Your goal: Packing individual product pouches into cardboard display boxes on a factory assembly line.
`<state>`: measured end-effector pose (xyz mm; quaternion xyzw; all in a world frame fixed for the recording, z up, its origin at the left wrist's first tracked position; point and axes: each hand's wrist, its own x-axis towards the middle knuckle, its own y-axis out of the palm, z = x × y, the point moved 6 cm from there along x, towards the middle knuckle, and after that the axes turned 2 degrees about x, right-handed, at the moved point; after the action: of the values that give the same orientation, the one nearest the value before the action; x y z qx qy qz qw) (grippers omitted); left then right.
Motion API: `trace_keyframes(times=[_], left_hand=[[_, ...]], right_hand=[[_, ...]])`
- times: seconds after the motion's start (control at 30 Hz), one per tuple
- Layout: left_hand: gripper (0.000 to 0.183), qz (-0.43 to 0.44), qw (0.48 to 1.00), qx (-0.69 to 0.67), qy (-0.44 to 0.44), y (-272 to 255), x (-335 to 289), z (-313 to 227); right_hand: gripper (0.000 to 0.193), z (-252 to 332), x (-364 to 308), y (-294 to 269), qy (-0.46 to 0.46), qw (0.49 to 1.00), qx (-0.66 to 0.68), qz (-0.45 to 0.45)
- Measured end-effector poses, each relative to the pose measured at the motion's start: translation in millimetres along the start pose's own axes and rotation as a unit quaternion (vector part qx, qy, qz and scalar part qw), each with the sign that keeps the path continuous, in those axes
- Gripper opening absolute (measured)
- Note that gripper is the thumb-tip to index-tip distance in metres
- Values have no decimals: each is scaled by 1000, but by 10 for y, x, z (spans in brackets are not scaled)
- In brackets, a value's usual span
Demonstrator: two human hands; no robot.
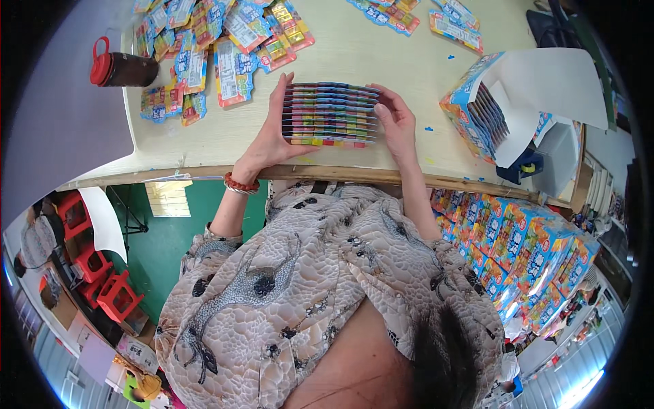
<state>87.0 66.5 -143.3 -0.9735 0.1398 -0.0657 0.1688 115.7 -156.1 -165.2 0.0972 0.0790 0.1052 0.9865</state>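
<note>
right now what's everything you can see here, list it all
stack of blister cards: one stack, multicoloured, on the table between both hands
loose cards: many, blue and yellow, spread over the table's far left
bottle: one, dark with red cap, lying at the table's left edge
open carton: one, blue and orange, right, cards inside
cartons: many, blue and orange, stacked below the table's right end
table: one, pale
stools: several, red, lower left
left hand: holds the stack's left side, red bracelet on wrist
right hand: holds the stack's right side
</note>
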Motion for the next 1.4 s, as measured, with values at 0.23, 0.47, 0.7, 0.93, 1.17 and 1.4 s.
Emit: trace_keyframes(times=[0.23, 0.47, 0.7, 0.93, 1.17, 1.4], left_hand=[[132, 19, 999, 25, 17, -25, -48, 1], [126, 16, 1000, 24, 7, -29, -48, 5], [127, 10, 999, 38, 7, -33, -65, 31], [130, -10, 1000, -5, -2, -48, -66, 53], [116, 22, 999, -28, -16, -45, -5, 49], [104, 27, 998, -57, -14, -39, -4, 29]], right_hand=[[37, 57, -73, 106, -125, 976, -169, -60], [36, 54, -71, 114, -139, 974, -172, -55], [36, 57, -73, 107, -146, 973, -170, -57], [37, 126, -20, 35, -96, 980, -173, -36], [73, 137, 48, 28, -15, 985, -106, 134], [134, 575, -16, 344, -116, 860, -445, 223]])
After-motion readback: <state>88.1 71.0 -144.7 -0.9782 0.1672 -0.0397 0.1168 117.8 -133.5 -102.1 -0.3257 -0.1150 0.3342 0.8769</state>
